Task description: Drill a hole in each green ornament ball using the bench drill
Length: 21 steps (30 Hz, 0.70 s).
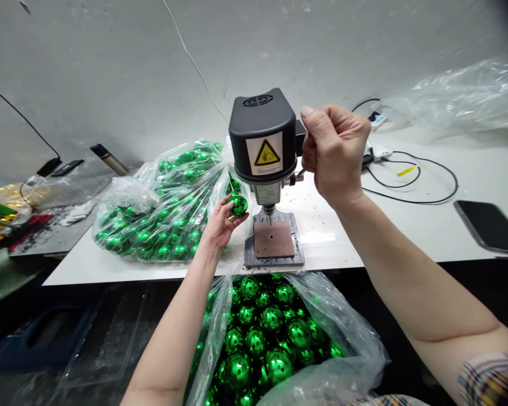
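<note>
My left hand [223, 224] holds a shiny green ball [238, 204] in its fingers, left of a small drill press [262, 135]. My right hand [336, 149] is closed in a fist at the right side of the press head; what it grips is mostly hidden behind the fingers. Under the drill bit a brown square plate [273, 239] with a small hole lies on the grey base [297, 256]. A clear bag [165, 214] full of green balls stands left of my left hand. Below the table edge, an open bag [347, 327] holds several more green balls.
On the white table [410, 225] a phone [489, 225] lies at the right, with looped black cables [455, 183] behind it. Clear plastic [469, 98] is heaped at the back right. A dark cylinder [109, 159], white glove [78, 213] and gold items [12, 200] are at the left.
</note>
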Each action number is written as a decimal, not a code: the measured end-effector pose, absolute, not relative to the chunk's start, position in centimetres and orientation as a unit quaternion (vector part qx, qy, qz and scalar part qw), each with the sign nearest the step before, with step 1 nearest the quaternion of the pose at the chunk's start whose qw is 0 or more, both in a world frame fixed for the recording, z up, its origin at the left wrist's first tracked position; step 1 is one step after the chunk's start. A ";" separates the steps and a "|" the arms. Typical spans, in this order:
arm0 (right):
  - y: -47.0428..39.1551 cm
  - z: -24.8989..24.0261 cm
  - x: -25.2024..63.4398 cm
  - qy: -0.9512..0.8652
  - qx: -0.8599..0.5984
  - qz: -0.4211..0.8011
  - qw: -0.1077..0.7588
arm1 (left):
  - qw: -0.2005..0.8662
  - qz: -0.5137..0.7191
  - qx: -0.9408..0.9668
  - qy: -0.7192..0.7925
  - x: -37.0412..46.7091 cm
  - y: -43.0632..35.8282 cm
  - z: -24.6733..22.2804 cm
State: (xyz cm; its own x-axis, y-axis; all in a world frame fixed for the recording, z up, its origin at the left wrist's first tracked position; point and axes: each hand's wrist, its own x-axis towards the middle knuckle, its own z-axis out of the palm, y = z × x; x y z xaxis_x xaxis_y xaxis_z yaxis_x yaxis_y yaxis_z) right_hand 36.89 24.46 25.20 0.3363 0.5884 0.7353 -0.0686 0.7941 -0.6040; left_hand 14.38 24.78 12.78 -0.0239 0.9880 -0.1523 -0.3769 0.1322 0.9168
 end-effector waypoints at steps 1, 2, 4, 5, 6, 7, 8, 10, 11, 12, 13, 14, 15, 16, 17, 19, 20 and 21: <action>24.5 25.2 36.9 -0.537 -0.242 0.209 0.781 | 0.611 0.562 0.348 0.436 14.8 24.3 12.9; 24.5 25.2 36.9 -0.534 -0.240 0.209 0.783 | 0.612 0.559 0.355 0.433 15.1 23.9 12.9; 24.5 25.2 36.9 -0.531 -0.229 0.211 0.788 | 0.605 0.546 0.376 0.441 15.9 23.0 12.3; 24.5 25.2 36.9 -0.532 -0.222 0.209 0.790 | 0.598 0.538 0.389 0.449 16.3 22.7 11.9; 24.5 25.2 36.8 -0.535 -0.218 0.209 0.789 | 0.587 0.532 0.403 0.459 16.6 22.4 11.3; 24.6 25.2 36.8 -0.537 -0.216 0.208 0.788 | 0.572 0.527 0.419 0.468 16.9 22.1 10.7; 24.6 25.2 36.8 -0.534 -0.214 0.207 0.791 | 0.555 0.525 0.436 0.476 17.2 21.9 10.0; 24.7 25.1 36.8 -0.528 -0.215 0.201 0.797 | 0.528 0.518 0.469 0.483 17.6 21.6 8.8; 24.7 25.1 36.7 -0.528 -0.216 0.197 0.797 | 0.520 0.513 0.484 0.482 17.7 21.6 8.3; 24.7 25.1 36.7 -0.531 -0.216 0.193 0.797 | 0.516 0.508 0.495 0.479 17.9 21.5 7.9; 24.7 25.1 36.7 -0.535 -0.215 0.191 0.795 | 0.514 0.505 0.504 0.476 18.0 21.5 7.5; 24.7 25.1 36.7 -0.537 -0.213 0.190 0.794 | 0.511 0.502 0.511 0.474 18.1 21.5 7.2; 24.6 25.1 36.7 -0.535 -0.210 0.192 0.795 | 0.508 0.500 0.518 0.474 18.3 21.5 6.9; 24.6 25.1 36.6 -0.530 -0.208 0.197 0.798 | 0.502 0.497 0.526 0.474 18.4 21.5 6.7; 24.5 25.2 36.6 -0.526 -0.209 0.204 0.799 | 0.493 0.496 0.534 0.474 18.6 21.5 6.4; 24.5 25.2 36.7 -0.522 -0.217 0.206 0.799 | 0.474 0.496 0.553 0.473 18.9 21.4 6.0; 24.5 25.2 36.7 -0.524 -0.223 0.203 0.796 | 0.466 0.497 0.561 0.471 19.0 21.4 5.8; 24.5 25.1 36.7 -0.527 -0.228 0.198 0.794 | 0.459 0.499 0.566 0.468 19.1 21.3 5.5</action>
State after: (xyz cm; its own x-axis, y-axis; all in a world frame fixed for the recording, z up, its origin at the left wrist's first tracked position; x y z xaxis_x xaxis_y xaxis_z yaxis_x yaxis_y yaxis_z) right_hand 36.72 24.51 25.15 0.3650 0.5559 0.7468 -0.0742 0.8170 -0.5719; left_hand 19.14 21.28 5.55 0.0632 0.9888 0.1356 0.0710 -0.1399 0.9876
